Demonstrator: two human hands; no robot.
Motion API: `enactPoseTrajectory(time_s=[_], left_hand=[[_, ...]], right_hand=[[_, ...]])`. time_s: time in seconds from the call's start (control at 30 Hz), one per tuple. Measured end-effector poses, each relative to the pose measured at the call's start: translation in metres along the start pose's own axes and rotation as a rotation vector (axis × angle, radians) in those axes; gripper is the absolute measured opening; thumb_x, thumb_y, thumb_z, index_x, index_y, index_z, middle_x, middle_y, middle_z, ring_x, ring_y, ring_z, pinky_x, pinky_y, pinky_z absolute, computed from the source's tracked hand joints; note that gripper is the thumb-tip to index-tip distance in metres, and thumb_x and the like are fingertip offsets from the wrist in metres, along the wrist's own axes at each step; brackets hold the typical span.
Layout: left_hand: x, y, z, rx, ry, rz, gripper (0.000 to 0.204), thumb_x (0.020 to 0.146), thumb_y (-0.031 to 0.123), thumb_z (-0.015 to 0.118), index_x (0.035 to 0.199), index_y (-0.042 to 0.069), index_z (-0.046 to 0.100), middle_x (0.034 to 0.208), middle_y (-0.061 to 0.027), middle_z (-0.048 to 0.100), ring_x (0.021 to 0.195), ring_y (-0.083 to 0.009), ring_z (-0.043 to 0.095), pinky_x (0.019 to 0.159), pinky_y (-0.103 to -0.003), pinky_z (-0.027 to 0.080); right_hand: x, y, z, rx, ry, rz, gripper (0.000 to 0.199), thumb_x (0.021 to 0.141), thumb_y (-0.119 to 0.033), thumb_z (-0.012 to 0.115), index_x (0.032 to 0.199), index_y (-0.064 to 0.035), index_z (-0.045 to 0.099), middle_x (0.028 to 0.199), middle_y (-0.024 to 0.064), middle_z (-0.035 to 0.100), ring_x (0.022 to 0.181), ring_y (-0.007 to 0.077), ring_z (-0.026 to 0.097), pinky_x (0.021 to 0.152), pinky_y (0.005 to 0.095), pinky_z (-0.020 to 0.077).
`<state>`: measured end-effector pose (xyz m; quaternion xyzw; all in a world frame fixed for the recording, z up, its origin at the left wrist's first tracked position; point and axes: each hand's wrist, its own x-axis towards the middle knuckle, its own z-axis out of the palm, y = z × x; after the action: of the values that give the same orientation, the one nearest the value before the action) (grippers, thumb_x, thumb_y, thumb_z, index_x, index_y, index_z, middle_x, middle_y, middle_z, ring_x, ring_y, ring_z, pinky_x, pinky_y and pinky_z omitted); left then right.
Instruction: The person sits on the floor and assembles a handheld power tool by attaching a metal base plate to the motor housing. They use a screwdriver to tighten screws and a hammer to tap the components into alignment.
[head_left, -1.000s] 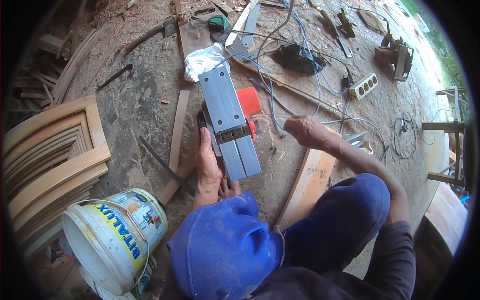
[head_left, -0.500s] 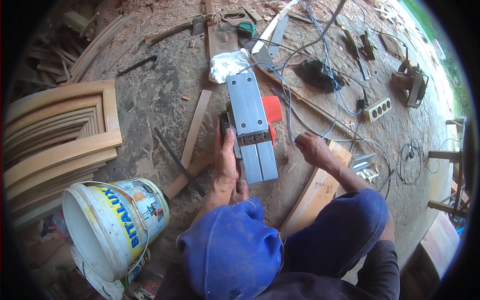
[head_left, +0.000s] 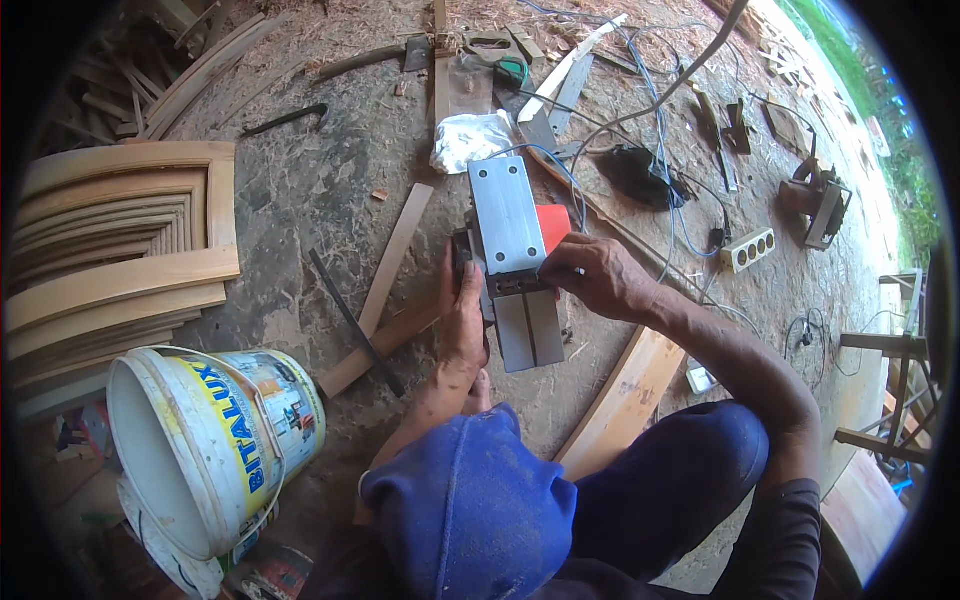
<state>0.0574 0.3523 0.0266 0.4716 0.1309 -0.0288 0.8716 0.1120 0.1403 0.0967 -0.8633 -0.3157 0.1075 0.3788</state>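
Observation:
An electric hand planer (head_left: 505, 215) is turned sole up in front of me, its grey metal plates facing up and its red body showing at the right side. My left hand (head_left: 462, 320) grips the planer along its left side, thumb up against the dark handle part. At the cutter slot between the two plates, my right hand (head_left: 610, 280) has its fingertips pinched together at the right edge. A tiny shiny bit shows by those fingers, too small to name. The fingers cover part of the slot and the red housing.
A white bucket (head_left: 135, 455) lies tilted at lower left, below stacked curved wooden frames (head_left: 222, 210). Wood strips (head_left: 395, 255) and a thick board (head_left: 625, 395) flank the planer. Crumpled white plastic (head_left: 470, 142), cords, a power strip (head_left: 748, 250) and a circular saw (head_left: 818, 205) lie beyond.
My right hand has moved left and up from beside the planer onto its cutter slot. The left hand keeps its grip, and the planer has tilted slightly.

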Motion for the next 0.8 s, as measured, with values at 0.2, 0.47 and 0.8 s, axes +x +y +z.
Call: enactPoseTrajectory(time_s=[0.2, 0.47, 0.8], left_hand=[[0.0001, 0.0037, -0.0007, -0.029, -0.017, -0.010, 0.069, 0.107, 0.030, 0.051, 0.161, 0.006, 0.016, 0.155, -0.0176, 0.037, 0.139, -0.0269, 0.042, 0.114, -0.039, 0.037], [0.0008, -0.0028, -0.0001, -0.023, -0.017, 0.009, 0.068, 0.107, 0.031, 0.050, 0.161, 0.005, 0.016, 0.156, -0.0168, 0.037, 0.140, -0.0260, 0.041, 0.115, -0.038, 0.036], [-0.0006, -0.0033, 0.0012, -0.018, -0.027, 0.019, 0.064, 0.108, 0.026, 0.047, 0.161, 0.006, 0.016, 0.156, -0.0164, 0.037, 0.139, -0.0252, 0.042, 0.114, -0.038, 0.037]], right_hand=[[0.0032, -0.0044, 0.0066, 0.002, -0.026, 0.061, 0.011, 0.089, -0.009, 0.070, 0.098, -0.0031, 0.071, 0.093, 0.0122, 0.070, 0.085, 0.0296, 0.071, 0.073, 0.0387, 0.0563], [-0.0008, -0.0060, 0.0080, -0.189, -0.050, -0.008, 0.018, 0.088, -0.007, 0.069, 0.106, -0.0044, 0.068, 0.096, 0.0131, 0.068, 0.088, 0.0324, 0.070, 0.075, 0.0413, 0.0564], [-0.0043, -0.0030, 0.0073, -0.296, -0.133, -0.068, 0.015, 0.090, -0.010, 0.060, 0.105, -0.0043, 0.062, 0.095, 0.0150, 0.064, 0.089, 0.0357, 0.068, 0.074, 0.0463, 0.0562]])
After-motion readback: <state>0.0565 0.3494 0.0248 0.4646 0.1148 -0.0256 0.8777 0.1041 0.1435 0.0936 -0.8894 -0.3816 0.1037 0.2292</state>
